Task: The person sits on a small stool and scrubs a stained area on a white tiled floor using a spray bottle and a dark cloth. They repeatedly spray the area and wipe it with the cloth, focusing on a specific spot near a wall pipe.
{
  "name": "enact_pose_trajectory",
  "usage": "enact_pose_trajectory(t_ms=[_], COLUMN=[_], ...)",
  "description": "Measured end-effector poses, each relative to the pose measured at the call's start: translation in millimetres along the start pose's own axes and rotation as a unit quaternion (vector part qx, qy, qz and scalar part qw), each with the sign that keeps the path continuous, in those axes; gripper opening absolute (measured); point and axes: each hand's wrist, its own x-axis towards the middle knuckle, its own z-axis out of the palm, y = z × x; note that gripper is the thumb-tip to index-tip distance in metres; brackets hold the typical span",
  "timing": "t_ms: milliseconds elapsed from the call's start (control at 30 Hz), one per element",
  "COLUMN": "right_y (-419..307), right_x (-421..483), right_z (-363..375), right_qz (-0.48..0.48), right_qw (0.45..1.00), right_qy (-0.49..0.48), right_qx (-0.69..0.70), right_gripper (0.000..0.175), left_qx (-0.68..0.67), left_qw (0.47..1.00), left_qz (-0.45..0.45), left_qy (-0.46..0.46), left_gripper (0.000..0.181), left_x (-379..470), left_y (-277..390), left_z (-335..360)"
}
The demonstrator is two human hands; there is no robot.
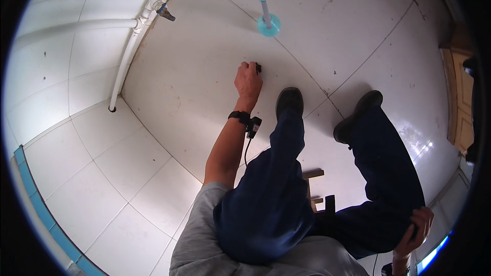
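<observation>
My left hand (249, 78) reaches down to the white tiled floor (191, 65), its fingers curled over a small dark, ragged item (258, 68) that shows beside the fingertips. What the item is cannot be made out. My right hand (418, 228) rests on my right knee in dark blue trousers, holding nothing that shows. Beyond my left hand, a turquoise round-based toilet brush or similar thing (269, 26) with a grey handle stands on the floor. A black strap with a small device (253, 127) is around my left wrist.
White pipes (124, 65) with a blue-handled tap (165, 11) run along the tiled wall at the left. A wooden stool (313, 173) shows partly beneath me, between my legs. At the right edge stands a wooden door or cabinet panel (460, 96). My two dark shoes are on the floor.
</observation>
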Motion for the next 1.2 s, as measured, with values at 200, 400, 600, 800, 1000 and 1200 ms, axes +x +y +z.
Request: enact_pose_trajectory(t_ms=[200,400,600,800,1000,1200], right_y=[4,1,-4,5,5,2], right_x=[-2,1,3,-1,-1,-2], right_z=[3,2,0,2,3,3], right_qz=[0.011,-0.004,0.021,0.002,-0.006,0.014], right_qw=[1.0,1.0,1.0,1.0,1.0,1.0], right_qy=[0.011,0.004,-0.004,0.001,0.007,0.021], right_qx=[0.002,-0.017,-0.006,-0.008,-0.006,0.001], right_gripper=[0.012,0.01,0.01,0.011,0.011,0.01], left_qx=[0.026,0.079,0.007,0.051,-0.002,0.004], left_qw=[0.997,0.996,0.994,0.998,0.996,0.985], left_qz=[0.055,-0.045,0.061,-0.033,0.082,0.149], left_qy=[-0.051,0.002,-0.09,0.01,-0.03,-0.083], left_gripper=[0.011,0.007,0.007,0.005,0.009,0.008], left_x=[18,57,4,57,9,-27], left_y=[2,-27,8,-28,22,20], left_z=[-7,-17,-7,-15,-4,-13])
